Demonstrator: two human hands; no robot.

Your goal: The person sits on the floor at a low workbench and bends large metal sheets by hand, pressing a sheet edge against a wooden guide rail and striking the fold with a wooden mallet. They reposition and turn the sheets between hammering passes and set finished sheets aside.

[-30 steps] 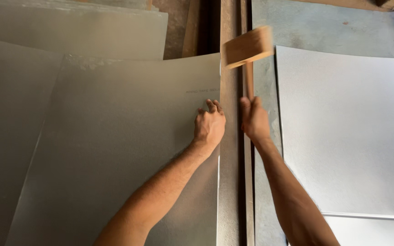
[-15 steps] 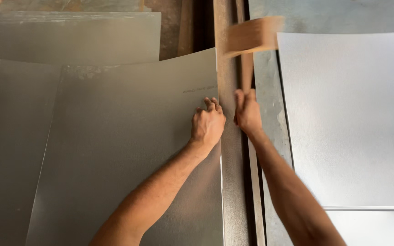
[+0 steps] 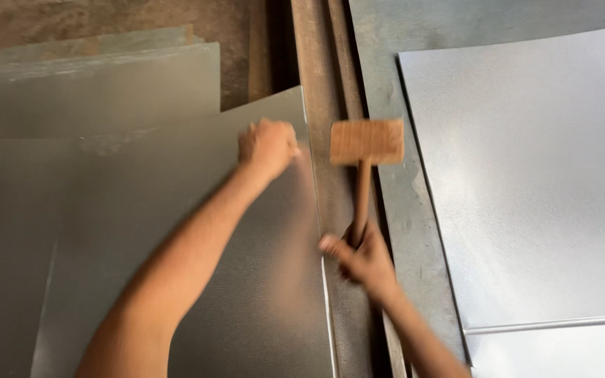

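Right hand [image 3: 362, 259] clamped low on the wooden mallet [image 3: 365, 143] handle (light, top-heavy I'd guess); left hand [image 3: 267, 147] fisted, pinning the thin, springy, sharp-edged metal sheet [image 3: 176, 231].

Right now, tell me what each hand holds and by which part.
The right hand grips a wooden mallet by the low end of its handle. The left hand presses the metal sheet near its edge.
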